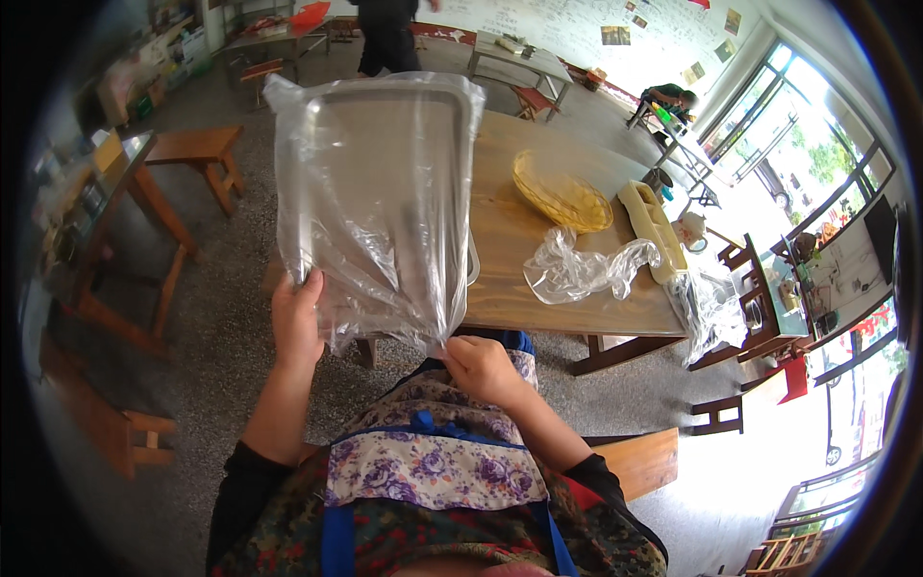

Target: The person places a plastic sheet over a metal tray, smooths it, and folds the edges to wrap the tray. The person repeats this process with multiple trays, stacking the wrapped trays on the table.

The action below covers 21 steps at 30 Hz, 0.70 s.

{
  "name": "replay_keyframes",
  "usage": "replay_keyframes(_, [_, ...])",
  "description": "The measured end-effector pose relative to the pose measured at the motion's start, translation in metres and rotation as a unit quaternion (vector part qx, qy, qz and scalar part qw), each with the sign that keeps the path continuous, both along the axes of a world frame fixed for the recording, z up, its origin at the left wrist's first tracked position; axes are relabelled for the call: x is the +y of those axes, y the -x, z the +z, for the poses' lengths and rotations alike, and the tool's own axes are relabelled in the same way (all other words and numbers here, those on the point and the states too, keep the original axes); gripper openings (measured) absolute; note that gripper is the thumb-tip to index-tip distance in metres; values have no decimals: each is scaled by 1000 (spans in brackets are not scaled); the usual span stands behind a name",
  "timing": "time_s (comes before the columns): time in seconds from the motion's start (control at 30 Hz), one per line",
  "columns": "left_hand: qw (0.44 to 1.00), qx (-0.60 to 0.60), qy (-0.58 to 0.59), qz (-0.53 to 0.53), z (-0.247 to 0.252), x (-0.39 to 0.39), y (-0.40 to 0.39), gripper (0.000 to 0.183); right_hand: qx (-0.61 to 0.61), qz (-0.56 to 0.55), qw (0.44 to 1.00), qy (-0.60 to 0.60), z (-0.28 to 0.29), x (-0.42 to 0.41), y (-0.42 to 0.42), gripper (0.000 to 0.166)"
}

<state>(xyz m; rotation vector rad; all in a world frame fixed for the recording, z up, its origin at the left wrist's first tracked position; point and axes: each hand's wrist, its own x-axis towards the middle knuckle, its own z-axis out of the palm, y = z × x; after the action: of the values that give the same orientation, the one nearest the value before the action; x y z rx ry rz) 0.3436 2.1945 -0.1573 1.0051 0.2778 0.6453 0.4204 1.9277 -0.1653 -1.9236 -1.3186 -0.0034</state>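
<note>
A rectangular metal tray (pixel 389 159) stands tilted up before me, inside a clear plastic bag (pixel 382 267). My left hand (pixel 297 317) grips the tray's lower left side through the plastic, thumb on the front. Lower right, my right hand (pixel 483 366) pinches the gathered edge of the bag. Behind the bagged tray, the rim of another tray (pixel 473 260) shows at the wooden table (pixel 497 216); most of it is hidden. A crumpled clear plastic bag (pixel 577 268) lies on the table to the right.
On the table are a yellow woven basket (pixel 562 195) and a cream plastic box (pixel 652 231). More plastic bags (pixel 710 310) hang off its right end. Wooden stools (pixel 195 148) and a bench (pixel 634 461) stand around. One person (pixel 387 36) stands beyond the table; another (pixel 667 101) sits far right.
</note>
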Motion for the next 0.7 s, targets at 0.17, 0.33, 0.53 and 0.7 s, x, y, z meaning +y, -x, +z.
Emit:
replay_keyframes(0.17, [999,-29,-35,-7,14,-1,1,31,374,-101,918,-90,33,-46,-25,30])
replay_keyframes(0.33, [992,5,-123,-35,16,-18,-6,26,351,-39,903,-245,41,-11,-25,59])
replay_keyframes(0.53, [972,-30,-208,-106,22,-36,-9,46,563,-155,794,-169,16,-9,-6,41])
replay_keyframes(0.7, [881,34,-429,-197,16,-31,5,61,615,-176,726,-251,7,-30,-22,40])
